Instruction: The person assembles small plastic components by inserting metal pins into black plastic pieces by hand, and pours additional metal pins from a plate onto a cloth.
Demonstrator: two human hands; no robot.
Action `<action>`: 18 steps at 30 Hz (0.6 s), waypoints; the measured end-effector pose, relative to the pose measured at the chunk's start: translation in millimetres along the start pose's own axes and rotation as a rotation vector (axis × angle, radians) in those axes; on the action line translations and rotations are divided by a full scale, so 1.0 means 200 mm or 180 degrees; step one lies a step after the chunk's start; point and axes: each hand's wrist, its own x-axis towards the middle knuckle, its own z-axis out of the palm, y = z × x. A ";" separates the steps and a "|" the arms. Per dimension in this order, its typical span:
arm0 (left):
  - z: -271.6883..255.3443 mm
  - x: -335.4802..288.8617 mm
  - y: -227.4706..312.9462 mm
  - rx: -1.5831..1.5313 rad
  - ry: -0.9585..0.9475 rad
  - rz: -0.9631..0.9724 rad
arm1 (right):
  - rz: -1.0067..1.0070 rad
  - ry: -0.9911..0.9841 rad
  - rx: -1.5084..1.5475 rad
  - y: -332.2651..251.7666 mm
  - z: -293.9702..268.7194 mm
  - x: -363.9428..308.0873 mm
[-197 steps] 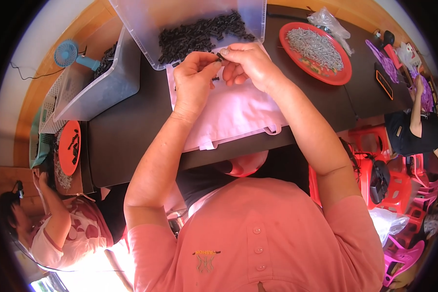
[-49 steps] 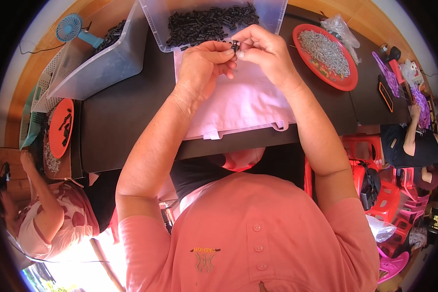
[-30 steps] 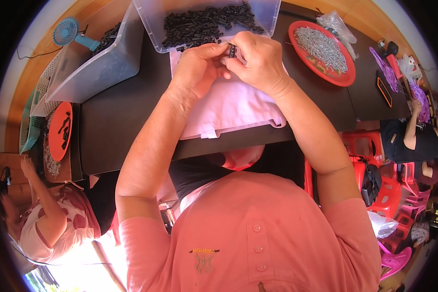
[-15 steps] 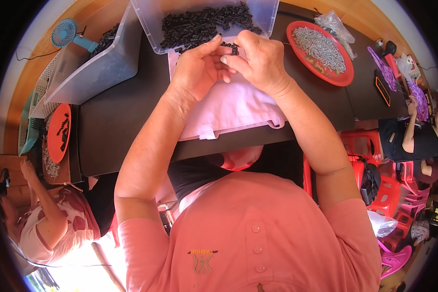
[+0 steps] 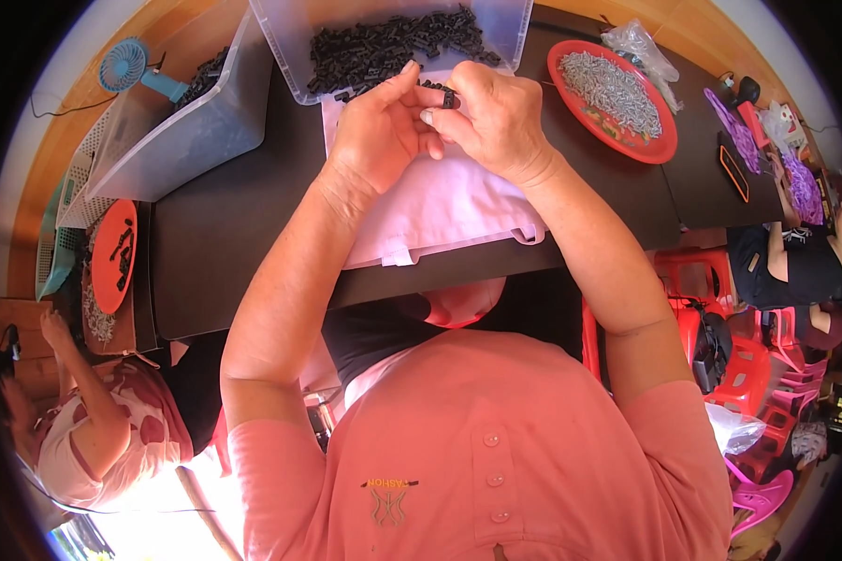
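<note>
Both hands, left hand (image 5: 379, 131) and right hand (image 5: 491, 117), stay together over the white cloth (image 5: 440, 201), fingers still pinched shut on one small black part (image 5: 448, 97) beside the clear bin (image 5: 393, 42).

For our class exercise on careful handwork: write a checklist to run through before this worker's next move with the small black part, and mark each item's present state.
1. Small black part pinched in the right hand: ok.
2. Left hand close, fingertips meeting the right: ok.
3. White cloth lies under the hands: ok.
4. Clear bin holds black pieces, just beyond the hands: ok.
5. Red plate of silvery pieces lies right of the hands: ok.
6. Part properly assembled: cannot tell.
</note>
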 end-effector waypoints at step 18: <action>0.07 -0.05 0.03 0.0987 0.0378 0.0844 | 0.0383 -0.0005 0.0219 0.01 0.05 0.01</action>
